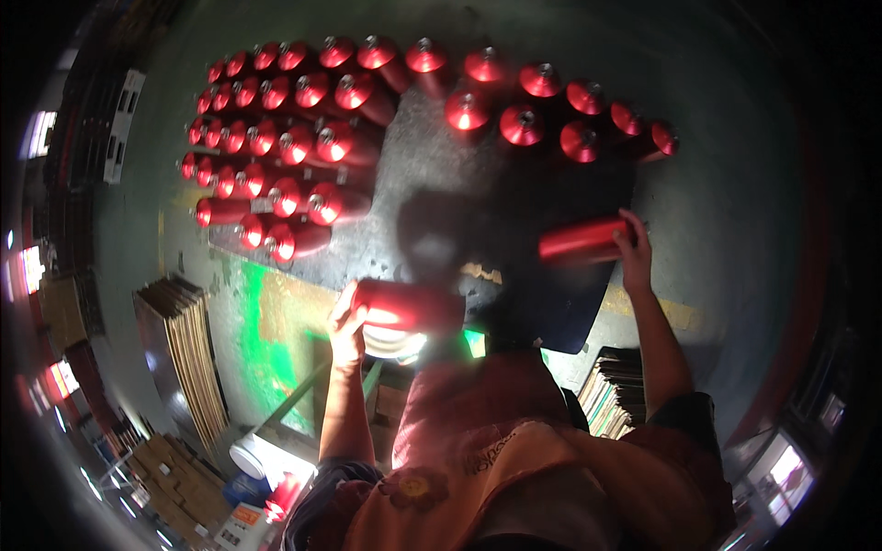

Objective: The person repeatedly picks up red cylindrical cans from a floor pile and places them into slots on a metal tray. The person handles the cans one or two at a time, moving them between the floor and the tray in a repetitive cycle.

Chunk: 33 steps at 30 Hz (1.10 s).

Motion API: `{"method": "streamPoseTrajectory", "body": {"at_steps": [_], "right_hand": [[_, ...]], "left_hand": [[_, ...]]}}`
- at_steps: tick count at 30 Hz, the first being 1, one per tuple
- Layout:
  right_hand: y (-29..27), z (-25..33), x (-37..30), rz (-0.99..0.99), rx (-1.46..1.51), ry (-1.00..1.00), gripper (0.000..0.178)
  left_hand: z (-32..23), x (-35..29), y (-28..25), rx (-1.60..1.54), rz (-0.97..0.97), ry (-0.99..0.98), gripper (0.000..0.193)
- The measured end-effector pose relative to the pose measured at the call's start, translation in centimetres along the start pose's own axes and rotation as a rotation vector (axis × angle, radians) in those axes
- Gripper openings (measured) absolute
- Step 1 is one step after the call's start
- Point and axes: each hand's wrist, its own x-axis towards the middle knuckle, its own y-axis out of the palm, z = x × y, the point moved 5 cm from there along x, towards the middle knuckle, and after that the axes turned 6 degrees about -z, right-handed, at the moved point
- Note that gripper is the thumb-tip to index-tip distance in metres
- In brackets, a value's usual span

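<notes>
Red was the first cylinder [418, 308], which the left hand [347, 329] clasped by its outer end; the right hand [634, 248] was closed on the outer end of the second cylinder [579, 241]. Beyond both grips, red bottles [334, 143] stood in rows on the dark table [542, 312], perhaps so that the arms had room. Blur left the exact finger contact uncertain.

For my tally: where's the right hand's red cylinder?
In the head view, the red cylinder is right of centre, in the right hand, pictured below the red bottles.
</notes>
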Motion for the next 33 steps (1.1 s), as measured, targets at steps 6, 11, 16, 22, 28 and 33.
{"method": "streamPoseTrajectory", "body": {"at_steps": [6, 11, 16, 22, 28, 33], "right_hand": [[16.0, -1.0, -17.6, 0.615, 0.652, 0.693, 0.043], [30.8, -1.7, -34.0, 0.975, 0.812, 1.218, 0.042], [40.3, 0.1, -43.6, 1.197, 0.801, 1.372, 0.040], [48.2, 3.2, -50.0, 1.275, 0.640, 1.225, 0.039], [51.7, 1.6, -53.4, 1.344, 0.560, 1.103, 0.039], [51.7, -2.0, -53.3, 1.328, 0.552, 1.038, 0.038]], "left_hand": [[3.4, -12.2, -12.1, -0.046, 0.092, -0.194, 0.051], [8.4, -18.0, -21.8, -0.232, 0.027, -0.391, 0.052], [10.5, -19.0, -29.9, -0.604, 0.025, -0.441, 0.052], [11.4, -20.7, -35.5, -1.107, 0.088, -0.485, 0.053], [11.2, -22.0, -38.3, -1.441, 0.217, -0.489, 0.054], [12.1, -21.4, -37.4, -1.518, 0.153, -0.513, 0.052]]}}
